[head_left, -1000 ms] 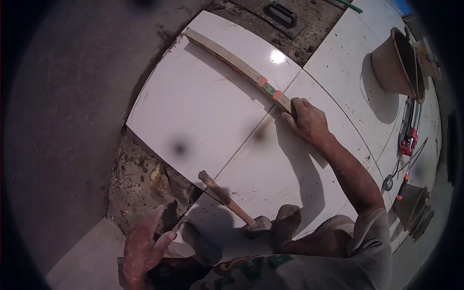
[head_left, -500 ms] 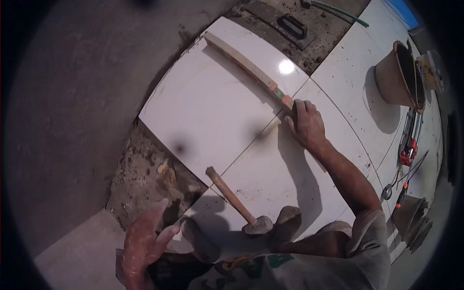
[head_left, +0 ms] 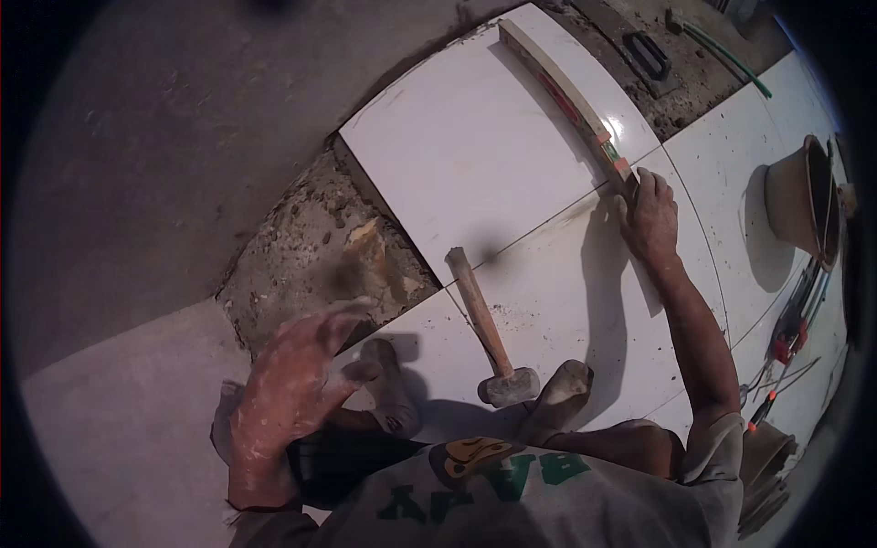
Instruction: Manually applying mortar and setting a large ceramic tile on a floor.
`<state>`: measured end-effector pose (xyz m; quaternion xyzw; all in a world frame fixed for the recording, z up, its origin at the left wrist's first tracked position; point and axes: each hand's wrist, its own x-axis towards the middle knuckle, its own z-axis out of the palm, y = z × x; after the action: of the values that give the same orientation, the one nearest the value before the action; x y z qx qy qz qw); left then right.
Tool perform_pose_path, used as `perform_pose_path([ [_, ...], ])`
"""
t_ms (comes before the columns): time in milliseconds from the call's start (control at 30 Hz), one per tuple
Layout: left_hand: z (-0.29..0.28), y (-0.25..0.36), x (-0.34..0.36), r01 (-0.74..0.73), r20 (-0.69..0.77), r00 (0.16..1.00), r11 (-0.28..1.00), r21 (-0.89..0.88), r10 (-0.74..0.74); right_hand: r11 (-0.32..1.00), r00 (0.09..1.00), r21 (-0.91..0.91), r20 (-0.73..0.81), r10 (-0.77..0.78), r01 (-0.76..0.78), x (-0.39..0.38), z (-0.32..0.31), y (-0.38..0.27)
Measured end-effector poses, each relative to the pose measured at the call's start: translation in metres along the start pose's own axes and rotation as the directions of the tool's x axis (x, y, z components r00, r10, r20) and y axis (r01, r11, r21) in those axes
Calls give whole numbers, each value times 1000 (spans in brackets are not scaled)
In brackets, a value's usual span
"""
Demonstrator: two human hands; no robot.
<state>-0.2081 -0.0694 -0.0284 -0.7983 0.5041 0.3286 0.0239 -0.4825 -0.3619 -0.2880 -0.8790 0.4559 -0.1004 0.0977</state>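
My right hand [head_left: 652, 216] is closed round the near end of a long spirit level [head_left: 557, 87], which lies across a large white floor tile [head_left: 475, 128]. The level's small green vial shows just beyond my fingers. My left hand [head_left: 297, 388] holds nothing and hovers at the lower left, fingers apart, near a bare patch of mortar [head_left: 311, 237]. Between my feet and the tile joint lies a mallet [head_left: 510, 387] with a grey head and wooden handle, touched by neither hand.
A rectangular trowel with a black handle [head_left: 647, 57] rests on rough mortar at the far right, near a green hose [head_left: 726, 59]. On the tiles at right stand a brown bucket [head_left: 795, 196], a red tile cutter [head_left: 793, 340] and an orange-handled tool [head_left: 761, 411].
The whole view has shifted, so tile, level and mallet sit farther right and higher. My left hand has moved a little and its fingers now point more to the right. My right hand keeps its hold.
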Motion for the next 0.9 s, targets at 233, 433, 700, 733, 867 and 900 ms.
perform_pose_path([
  [233, 11, -12, -22, -73, -166, 983, 995, 65, 82, 991, 991, 86, 102, 90, -99, 3, 31, 28],
  [433, 15, -14, -34, -200, -342, 930, 967, -158, 136, 985, 994, 132, 35, 107, -111, -11, 22, 51],
  [700, 4, 0, -36, -156, -176, 970, 984, 91, 170, 920, 912, 53, -121, 392, -388, -62, -15, 131],
  [733, 4, 2, -38, -133, -164, 975, 985, 109, 150, 900, 885, 47, -166, 435, -434, -69, -16, 142],
  [867, 6, 8, -36, -165, -176, 967, 981, 103, 181, 818, 810, -22, -160, 565, -575, -96, -18, 174],
  [900, 6, 10, -36, -150, -163, 973, 984, 100, 165, 794, 789, -37, -149, 596, -607, -100, -18, 178],
])
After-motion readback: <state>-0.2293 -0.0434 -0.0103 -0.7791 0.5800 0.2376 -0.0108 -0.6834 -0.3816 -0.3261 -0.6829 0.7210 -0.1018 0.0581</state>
